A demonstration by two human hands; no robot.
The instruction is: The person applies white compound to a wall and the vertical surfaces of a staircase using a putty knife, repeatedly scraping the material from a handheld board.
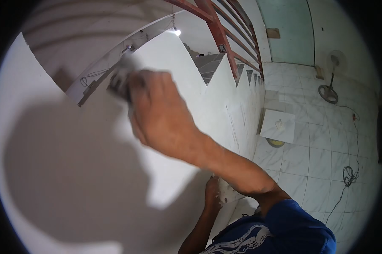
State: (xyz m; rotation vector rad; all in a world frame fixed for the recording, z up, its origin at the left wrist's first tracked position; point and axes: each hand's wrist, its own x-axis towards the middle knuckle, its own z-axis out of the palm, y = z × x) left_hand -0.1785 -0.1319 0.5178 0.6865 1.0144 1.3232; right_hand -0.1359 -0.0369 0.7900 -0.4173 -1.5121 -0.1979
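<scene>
My right hand [157, 106] reaches up against the white wall [165, 55], its fingers closed on a grey, flat-looking plastering tool [121, 82]. Motion blur hides the tool's exact shape, and its far edge seems to be at the wall. Lower down, partly behind my right forearm, my left hand [212, 190] is closed at the edge of a whitish, plaster-smeared board [229, 194]. White smears show on its fingers. Much of that board is hidden by the forearm.
Stair steps [210, 67] with a red metal railing [220, 29] run along the wall's stepped top. A lit bulb [177, 32] hangs behind. On the tiled floor are a white panel [277, 125] over a yellowish bucket [275, 142], a standing fan [332, 80] and a coiled cable [349, 175].
</scene>
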